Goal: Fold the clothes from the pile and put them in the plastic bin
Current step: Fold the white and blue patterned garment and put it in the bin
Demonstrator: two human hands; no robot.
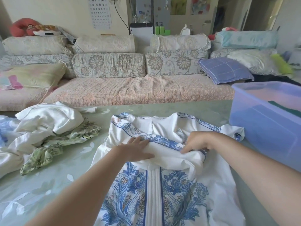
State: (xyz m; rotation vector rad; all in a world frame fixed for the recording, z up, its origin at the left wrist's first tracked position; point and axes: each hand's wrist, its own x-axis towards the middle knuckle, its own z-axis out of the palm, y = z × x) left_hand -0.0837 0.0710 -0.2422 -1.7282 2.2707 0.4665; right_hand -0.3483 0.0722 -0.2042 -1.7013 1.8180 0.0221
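The white garment (162, 193) with blue print lies spread on the desk (57, 185) at 6 o'clock, its upper part folded back across the middle. The left hand (135, 149) rests flat on that fold, grip spread. The right hand (197, 142) has its grip pinching the fold's blue-banded edge. The pile (48, 124) of white and green clothes sits at 9 o'clock, with bare desk between. The plastic bin (260, 128) stands at 2 o'clock, just beside the garment's edge, holding a dark green cloth (286, 108).

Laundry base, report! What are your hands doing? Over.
Left hand flat on blue-patterned garment. Right hand pinching its fold. Plastic bin at right, pile at left, neither in the way.
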